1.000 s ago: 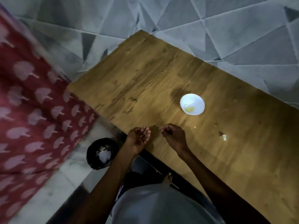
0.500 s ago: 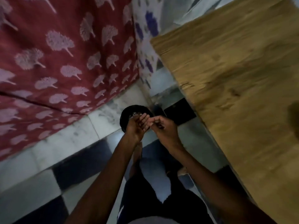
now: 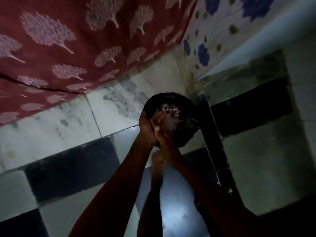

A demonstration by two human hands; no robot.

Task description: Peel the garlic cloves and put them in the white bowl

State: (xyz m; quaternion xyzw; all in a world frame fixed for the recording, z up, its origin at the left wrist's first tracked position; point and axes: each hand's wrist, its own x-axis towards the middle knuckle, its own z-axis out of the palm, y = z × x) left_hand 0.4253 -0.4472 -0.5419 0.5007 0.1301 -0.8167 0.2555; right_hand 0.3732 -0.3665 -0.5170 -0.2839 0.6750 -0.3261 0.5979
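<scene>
Grip: the left hand point(image 3: 146, 124) and the right hand point(image 3: 162, 134) are pressed together at the frame's centre, right fingers laid across the left palm. It is too dark and blurred to tell whether either is clamped on a scrap or just brushing.
Under the grip: a black bin point(image 3: 168, 95) sits on the floor directly beneath the hands, with pale scraps point(image 3: 168, 108) in it that look like peel.
What changed: a second ago both hands were at the counter's near edge, just short of the white bowl. Now the view has swung down and left, and the hands have come over the bin.
Task's things: no garlic clove can be made out. The white bowl and the counter are out of frame.
Meaning: I'd judge this a clean-up pause, skins being shed into the bin, with no peeling in hand at the moment.
Next: the hands need to go back to the counter for another clove.
Around: a bare foot point(image 3: 158, 158) below the hands, checkered floor tiles point(image 3: 51, 134), a red patterned cloth point(image 3: 68, 40) at upper left, and a white cloth with blue flowers point(image 3: 213, 31) at upper right.
</scene>
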